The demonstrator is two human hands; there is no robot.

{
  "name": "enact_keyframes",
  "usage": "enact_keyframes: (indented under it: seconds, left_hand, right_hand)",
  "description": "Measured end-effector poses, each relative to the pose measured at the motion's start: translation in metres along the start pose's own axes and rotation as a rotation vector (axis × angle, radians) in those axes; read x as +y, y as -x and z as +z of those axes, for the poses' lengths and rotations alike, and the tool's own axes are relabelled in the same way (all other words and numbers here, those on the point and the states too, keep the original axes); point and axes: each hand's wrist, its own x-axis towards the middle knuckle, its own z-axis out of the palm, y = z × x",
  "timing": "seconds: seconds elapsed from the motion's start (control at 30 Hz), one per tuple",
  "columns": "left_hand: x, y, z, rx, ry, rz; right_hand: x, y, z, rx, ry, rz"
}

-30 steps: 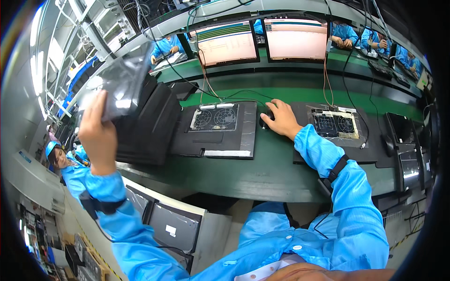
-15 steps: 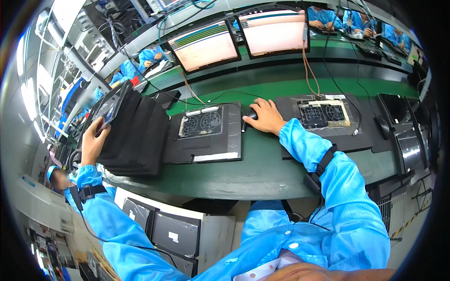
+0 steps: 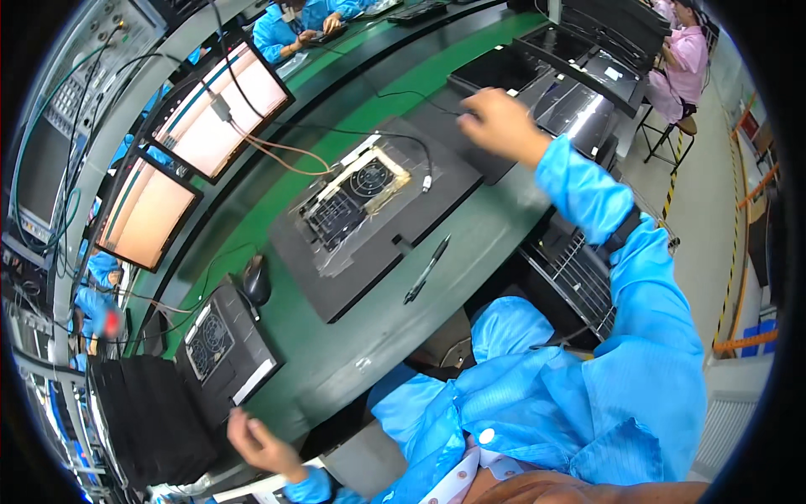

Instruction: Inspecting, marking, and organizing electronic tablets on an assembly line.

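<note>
My right hand is over a black mat at the far right, fingers curled. A thin cable runs to its fingertips, where a computer mouse stood earlier; the hand now hides the mouse. At lower left my left hand is empty with fingers apart, near the front edge of a black pad. Beside it stands a stack of black foam sheets. Between my hands lies a larger black board with a framed fixture taped on it. Another black mouse rests left of this board.
A pen lies before the large board. Two lit monitors stand at the left. Dark flat panels fill the far right of the bench. A loose cable plug lies on the board. Other people sit beyond.
My view has swung right. My right hand has left the left mouse and reached to the right-hand mat. My left hand has let go of the dark flat device at the foam stack.
</note>
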Motion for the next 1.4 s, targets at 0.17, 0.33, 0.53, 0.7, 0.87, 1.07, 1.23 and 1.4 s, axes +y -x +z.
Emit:
enact_keyframes:
  seconds: [0.17,0.33,0.53,0.7,0.87,1.07,1.23,1.4]
  left_hand:
    - [0.072,0.053,0.115,-0.065,0.342,-0.235]
    - [0.110,0.042,0.143,-0.167,0.255,0.019]
    - [0.110,0.045,0.144,-0.147,0.240,-0.003]
    - [0.113,0.041,0.137,-0.169,0.307,0.025]
    - [0.124,0.028,0.129,-0.352,0.545,-0.079]
    - [0.171,0.012,0.127,-0.448,0.631,0.062]
    - [0.170,0.008,0.121,-0.192,0.316,0.098]
    - [0.083,0.019,0.063,0.277,0.604,-0.465]
  right_hand:
    - [0.155,-0.026,-0.004,-0.308,0.248,0.352]
    - [0.167,-0.044,0.035,-0.717,0.215,0.299]
    - [0.139,-0.026,0.051,-0.480,0.378,0.079]
    - [0.132,-0.042,0.010,0.050,0.271,-0.169]
    - [0.061,-0.070,-0.077,0.530,0.008,-0.196]
    - [-0.154,-0.031,-0.130,0.436,-0.514,-0.033]
    - [-0.335,0.043,-0.103,0.305,-0.892,-0.671]
    - [-0.433,0.060,-0.026,-0.349,-1.410,-0.937]
